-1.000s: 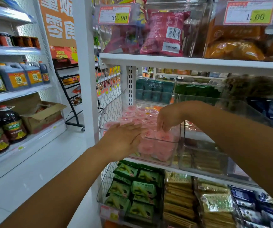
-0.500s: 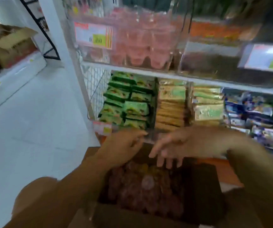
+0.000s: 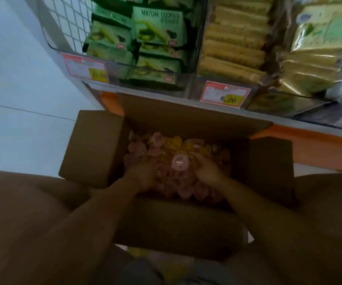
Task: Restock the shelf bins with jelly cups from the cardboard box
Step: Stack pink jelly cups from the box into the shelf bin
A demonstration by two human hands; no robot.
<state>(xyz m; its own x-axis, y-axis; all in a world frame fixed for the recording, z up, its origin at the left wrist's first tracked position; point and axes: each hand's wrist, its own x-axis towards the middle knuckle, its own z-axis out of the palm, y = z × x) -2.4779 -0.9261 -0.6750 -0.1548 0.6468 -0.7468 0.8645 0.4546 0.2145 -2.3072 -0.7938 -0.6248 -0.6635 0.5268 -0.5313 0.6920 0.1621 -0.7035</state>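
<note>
Scoop step: my left hand [image 3: 143, 176] and right hand [image 3: 206, 171] curl round jelly cups [image 3: 178, 161] heaped between them, cardboard box [image 3: 96, 145] around both. Next lift, I judge, needs a steady inward squeeze.

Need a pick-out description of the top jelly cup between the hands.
Start at the open box by the shelf. Between the left hand and right hand sits a pink cup; unlike its neighbours, it sits topmost, round face up.
</note>
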